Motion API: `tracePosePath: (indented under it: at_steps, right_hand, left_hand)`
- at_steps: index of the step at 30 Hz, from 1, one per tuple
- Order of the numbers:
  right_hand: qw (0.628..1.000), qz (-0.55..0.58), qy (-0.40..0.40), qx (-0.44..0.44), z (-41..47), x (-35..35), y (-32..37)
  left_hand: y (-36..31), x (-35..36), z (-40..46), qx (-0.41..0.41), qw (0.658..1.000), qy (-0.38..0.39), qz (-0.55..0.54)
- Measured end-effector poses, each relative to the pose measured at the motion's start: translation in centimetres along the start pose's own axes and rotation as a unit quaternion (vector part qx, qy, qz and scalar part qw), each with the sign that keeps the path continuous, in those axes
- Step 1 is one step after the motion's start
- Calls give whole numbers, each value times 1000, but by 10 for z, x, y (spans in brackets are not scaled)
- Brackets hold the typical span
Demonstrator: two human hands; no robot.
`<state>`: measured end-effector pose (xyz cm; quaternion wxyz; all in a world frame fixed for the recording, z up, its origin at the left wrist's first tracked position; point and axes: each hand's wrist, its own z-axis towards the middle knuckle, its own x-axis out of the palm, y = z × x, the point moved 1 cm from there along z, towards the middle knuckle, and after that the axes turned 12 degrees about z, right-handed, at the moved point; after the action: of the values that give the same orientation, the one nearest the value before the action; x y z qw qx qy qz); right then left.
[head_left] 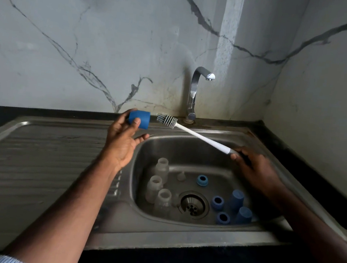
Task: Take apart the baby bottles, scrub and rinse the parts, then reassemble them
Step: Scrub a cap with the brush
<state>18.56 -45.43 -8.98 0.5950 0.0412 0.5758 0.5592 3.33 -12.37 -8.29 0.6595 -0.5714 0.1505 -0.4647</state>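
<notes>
Head view: the left hand holds a blue bottle cap above the sink's back rim, thumb and fingers pinching it, its open end toward the brush. The right hand has its fingers wrapped round the handle of a white bottle brush, whose bristle head sits just beside the cap, not inside it. Down in the steel sink, 3 clear bottles stand left of the drain; 3 blue rings and 2 blue caps lie to its right. The faucet runs no water.
</notes>
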Motion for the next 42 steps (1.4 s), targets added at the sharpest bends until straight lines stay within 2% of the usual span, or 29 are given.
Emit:
tracePosePath:
  at_steps: [3,8,13,17,22,27,32,38,42]
  right_hand:
    - [1000,-7,-12,-9,0,2,1]
    - [999,-42,3,-34,2,14,8]
    - [999,-47,-16,-23,3,-1,-5]
    - [999,-35,2,-34,2,12,6]
    - [1000,6,4,-29,1,-9,-6]
    - [999,-1,7,-41,1,6,3]
    - [999,-10,27,-18,1,-1,0]
    - [999,-17,26,-29,3,10,3]
    - [999,-5,13,-37,3,-3,-3]
  left_hand:
    - [4,-5,-1,-2,999,-7,43]
    - [20,24,-10,13,991,65,115]
    - [10,10,-2,10,998,38,57]
    - [20,23,-11,10,990,85,111]
    - [9,21,-10,-6,995,90,46]
    - [18,31,-15,-43,991,123,17]
    - [24,23,-8,-28,998,35,53]
    - [31,25,-9,-7,992,49,118]
    - [24,23,-5,35,994,25,104]
